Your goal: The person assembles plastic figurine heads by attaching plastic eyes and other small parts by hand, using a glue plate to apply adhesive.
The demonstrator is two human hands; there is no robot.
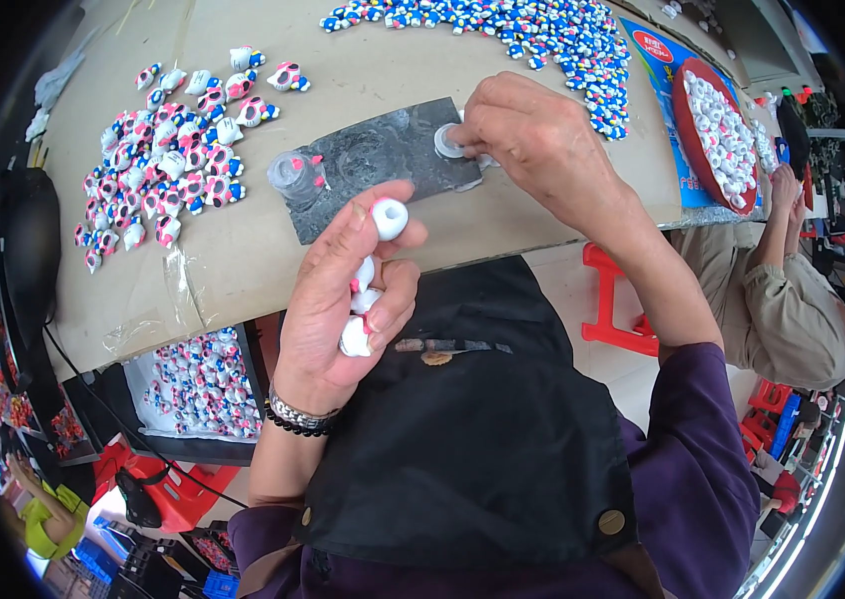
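Observation:
My left hand [318, 290] is closed around several small white figurine heads with pink parts. The uppermost head [393, 222] is pinched near my thumb, its round hollow turned up. My right hand [542, 135] reaches over the right end of a dark, stained board [373, 150]. Its fingers are pressed together at a small white round dish [447, 142] on that board; whatever they may hold is hidden. At the board's left end, small pink pieces [318, 170] lie beside and on a clear round lid-like thing [293, 172].
Assembled white, pink and blue figurines [168, 165] are heaped on the table's left. Many blue bodies [582, 60] spread along its far side. A red bowl [683, 125] of white heads stands right, near another person [792, 309]. Below the table sit a figurine-filled tray [208, 384] and a red stool [607, 309].

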